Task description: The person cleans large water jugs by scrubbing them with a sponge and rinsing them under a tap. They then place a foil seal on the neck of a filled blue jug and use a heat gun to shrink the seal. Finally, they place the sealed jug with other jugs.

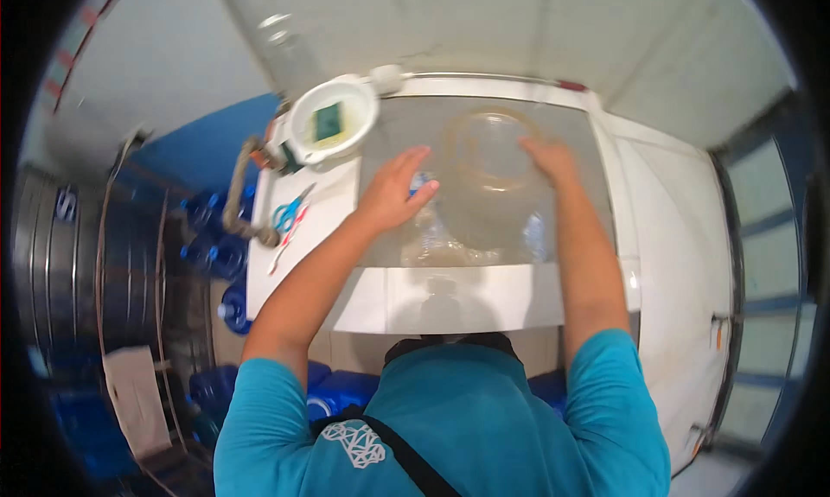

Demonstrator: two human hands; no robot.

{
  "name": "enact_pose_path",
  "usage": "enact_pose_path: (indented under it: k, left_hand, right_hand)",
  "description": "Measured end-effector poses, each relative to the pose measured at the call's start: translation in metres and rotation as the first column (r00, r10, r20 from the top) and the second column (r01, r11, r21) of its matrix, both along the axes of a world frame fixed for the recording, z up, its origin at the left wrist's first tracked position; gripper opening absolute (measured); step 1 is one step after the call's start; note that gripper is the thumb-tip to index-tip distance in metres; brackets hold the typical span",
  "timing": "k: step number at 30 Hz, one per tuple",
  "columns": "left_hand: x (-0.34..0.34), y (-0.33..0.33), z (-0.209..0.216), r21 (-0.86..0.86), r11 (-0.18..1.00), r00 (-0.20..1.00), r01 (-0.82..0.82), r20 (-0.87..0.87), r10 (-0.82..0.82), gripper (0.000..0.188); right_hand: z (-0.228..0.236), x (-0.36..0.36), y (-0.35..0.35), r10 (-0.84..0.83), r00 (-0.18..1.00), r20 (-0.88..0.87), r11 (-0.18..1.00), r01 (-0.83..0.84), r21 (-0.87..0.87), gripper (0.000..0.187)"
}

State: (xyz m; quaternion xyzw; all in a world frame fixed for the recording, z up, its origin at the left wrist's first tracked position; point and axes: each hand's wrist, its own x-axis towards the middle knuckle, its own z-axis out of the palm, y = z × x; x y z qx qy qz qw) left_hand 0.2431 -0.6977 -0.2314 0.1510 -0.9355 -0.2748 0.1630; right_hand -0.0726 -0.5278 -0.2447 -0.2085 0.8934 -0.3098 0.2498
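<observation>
A clear round container [489, 151] with a yellowish rim is over the grey sink basin [393, 121]. My right hand [551, 156] is at its right side, fingers closed over the rim and slightly blurred. Left of the container, my left hand [399, 190] is open, its fingers stretched out and apart from the rim. Beside its thumb shows a small blue-and-white patch [419, 182], too unclear to name. Nearer to me, see-through, shiny shapes [445, 251] lie low in the basin; I cannot tell whether they are plastic or water.
A white bowl [298, 121] with a green-and-yellow sponge [328, 122] stands at the sink's far left corner. Blue scissors [290, 212] and a red-and-white toothbrush-like stick [290, 238] lie on the left ledge, by a tap pipe [235, 190]. Blue water jugs [229, 255] stand lower left.
</observation>
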Motion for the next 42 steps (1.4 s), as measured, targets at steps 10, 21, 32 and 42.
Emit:
enact_pose_path:
  k: [10,21,32,42]
  left_hand:
    - [-0.188,0.1,0.026,-0.207,0.947,0.792,-0.246,0.52,0.319,0.101]
    - [-0.304,0.074,-0.023,-0.208,0.964,0.862,-0.167,0.443,0.245,0.101]
    - [-0.362,0.123,0.008,-0.316,0.825,0.589,-0.468,0.585,0.558,0.11]
    - [-0.24,0.075,-0.005,-0.001,0.951,0.757,-0.309,0.605,0.247,0.102]
  right_hand:
    - [-0.014,0.048,0.128,-0.147,0.942,-0.301,0.982,0.102,-0.161,0.043]
    - [-0.039,0.091,0.627,-0.358,0.281,-0.891,0.41,0.904,0.121,0.022]
    - [-0.086,-0.219,0.392,-0.241,0.481,-0.843,0.747,0.646,0.156,0.046]
    - [-0.047,-0.247,0.071,0.333,0.769,-0.545,0.942,-0.246,0.228,0.037]
